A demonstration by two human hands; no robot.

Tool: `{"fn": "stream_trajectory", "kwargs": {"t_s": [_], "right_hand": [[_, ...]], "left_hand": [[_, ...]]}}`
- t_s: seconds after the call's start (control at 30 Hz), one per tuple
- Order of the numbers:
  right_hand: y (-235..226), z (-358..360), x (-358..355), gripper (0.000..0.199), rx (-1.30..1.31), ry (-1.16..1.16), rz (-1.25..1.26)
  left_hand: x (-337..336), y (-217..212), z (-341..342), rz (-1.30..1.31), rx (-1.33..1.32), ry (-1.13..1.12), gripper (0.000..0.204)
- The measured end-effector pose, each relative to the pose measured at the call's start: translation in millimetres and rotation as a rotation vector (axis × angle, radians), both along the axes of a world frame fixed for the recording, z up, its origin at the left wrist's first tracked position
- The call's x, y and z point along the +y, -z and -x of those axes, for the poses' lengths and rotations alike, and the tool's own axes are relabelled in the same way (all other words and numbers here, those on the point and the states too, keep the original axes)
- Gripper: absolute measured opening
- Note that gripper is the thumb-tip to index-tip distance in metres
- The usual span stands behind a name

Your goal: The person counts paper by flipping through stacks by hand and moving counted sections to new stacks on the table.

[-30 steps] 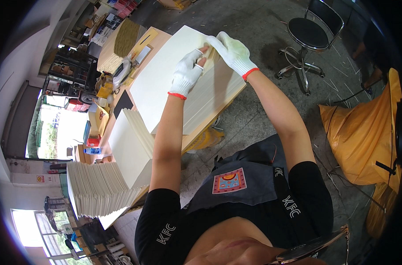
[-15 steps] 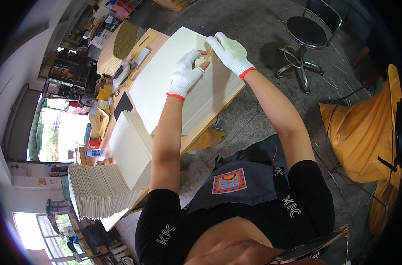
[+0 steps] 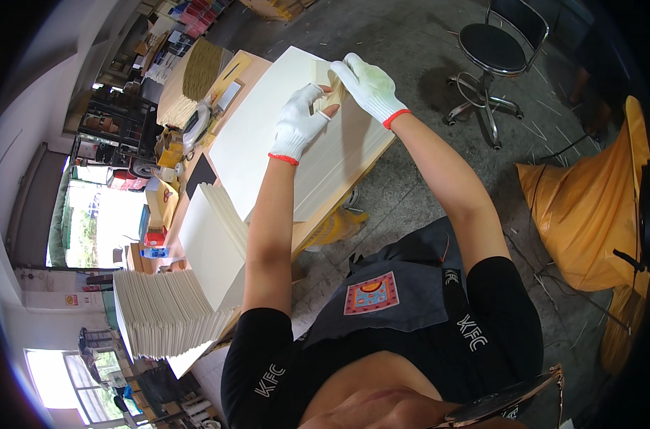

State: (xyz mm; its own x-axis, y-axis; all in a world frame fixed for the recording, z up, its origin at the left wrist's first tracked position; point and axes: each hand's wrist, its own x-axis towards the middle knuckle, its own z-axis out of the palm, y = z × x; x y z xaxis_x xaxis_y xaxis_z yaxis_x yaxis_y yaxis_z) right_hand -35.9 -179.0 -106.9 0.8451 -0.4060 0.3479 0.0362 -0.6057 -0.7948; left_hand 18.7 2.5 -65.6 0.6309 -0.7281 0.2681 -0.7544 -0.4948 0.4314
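Note:
Both my hands wear white knitted gloves with red cuffs. They work at the far right corner of a tall stack of large cream paper sheets [image 3: 257,136]. My left hand [image 3: 300,120] lies on top of the stack, its bare thumb and index fingertip apart beside a bent-up bunch of sheet edges [image 3: 331,98]. Closed over that bunch from the right is my right hand [image 3: 366,82], its fingertips partly hidden behind the paper. Nearer me, a second stack of sheets [image 3: 214,225] leans by my left forearm.
A thick pile of folded sheets [image 3: 167,311] stands at the table's near left end. Tape dispenser-like tool [image 3: 196,123] and a yellow box [image 3: 169,148] sit along the far left side. On the right are a black swivel chair [image 3: 491,48] and an orange sack [image 3: 582,222].
My hands stay at the same corner with only slight shifts. The view has moved a little; the bent sheet edges look much the same.

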Motion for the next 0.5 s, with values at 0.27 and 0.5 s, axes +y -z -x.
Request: {"fn": "stream_trajectory", "kwargs": {"t_s": [0.27, 0.5], "right_hand": [[-11.0, 9.3, 1.7, 0.053, 0.030, -0.025, -0.063], [-0.5, 3.2, 0.4, 0.051, -0.004, 0.005, -0.054]], "left_hand": [[-1.3, -1.4, 6.0, 0.131, 0.077, -0.053, 0.034], [-3.8, -3.5, 4.9, 0.025, 0.143, -0.056, 0.032]]}}
